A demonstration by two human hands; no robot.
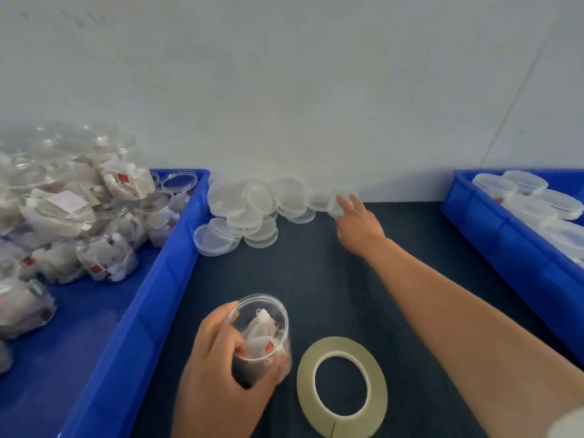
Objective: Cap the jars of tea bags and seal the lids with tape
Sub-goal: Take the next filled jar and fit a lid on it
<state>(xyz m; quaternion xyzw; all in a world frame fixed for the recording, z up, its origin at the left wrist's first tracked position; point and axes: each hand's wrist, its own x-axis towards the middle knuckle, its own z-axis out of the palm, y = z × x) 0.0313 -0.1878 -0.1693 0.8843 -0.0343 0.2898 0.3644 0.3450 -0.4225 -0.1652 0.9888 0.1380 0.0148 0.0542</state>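
L hand (221,368) sat low, close to the body, thumb & fingers curled round a jar (265,327). R arm was stretched fwd, nearly straight, forearm bare; R hand (357,222) was palm down w/ fingers loosely spread

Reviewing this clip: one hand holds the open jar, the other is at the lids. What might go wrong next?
1. The lids lie overlapped in a loose pile. The right hand, fingers straight at the pile's edge, may drag out two or scatter some.
2. The jar is uncapped and gripped only by the left hand. If it tips, tea bags may spill.
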